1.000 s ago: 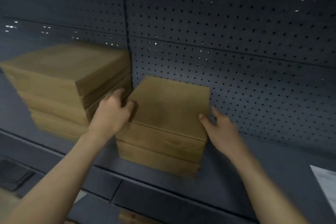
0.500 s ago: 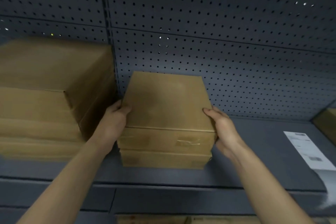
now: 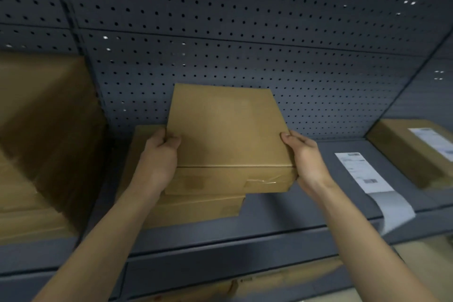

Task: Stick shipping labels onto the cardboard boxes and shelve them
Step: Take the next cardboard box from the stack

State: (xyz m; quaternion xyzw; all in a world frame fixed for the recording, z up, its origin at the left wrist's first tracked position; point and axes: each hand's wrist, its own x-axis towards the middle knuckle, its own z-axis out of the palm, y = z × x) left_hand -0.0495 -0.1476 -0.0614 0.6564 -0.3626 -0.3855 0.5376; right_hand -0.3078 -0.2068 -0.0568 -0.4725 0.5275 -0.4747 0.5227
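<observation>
A flat brown cardboard box [image 3: 225,135] is held between both hands, raised and shifted right off a second flat box [image 3: 196,208] that lies on the grey shelf [image 3: 282,213]. My left hand [image 3: 159,157] grips its left edge, thumb on the top face. My right hand [image 3: 304,157] grips its right edge, thumb on top. The held box has clear tape on its front side and no label showing on top. A strip of white shipping labels [image 3: 365,174] lies on the shelf to the right and hangs over the front edge.
A tall stack of cardboard boxes [image 3: 44,144] fills the shelf's left side. A box with a white label [image 3: 416,149] sits at the far right. Dark perforated panels [image 3: 245,32] back the shelf. A lower level shows under the shelf's front edge.
Both hands closed on the top box, then raised it and drew it to the right off the box beneath. The view turned right, revealing the label strip and the labelled box.
</observation>
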